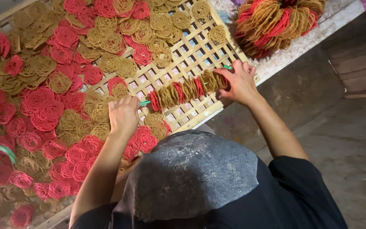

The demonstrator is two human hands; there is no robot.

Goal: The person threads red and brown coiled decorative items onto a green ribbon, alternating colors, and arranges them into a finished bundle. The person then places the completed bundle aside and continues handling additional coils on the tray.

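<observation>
Green-strung cracker row (pixel 187 90) between hands

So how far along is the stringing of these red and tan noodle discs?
Done: one tied bundle lies beyond the bamboo tray. In hand: a short row of discs on a green string, left hand and right hand gripping its ends. Left: loose discs cover most of the tray.
</observation>
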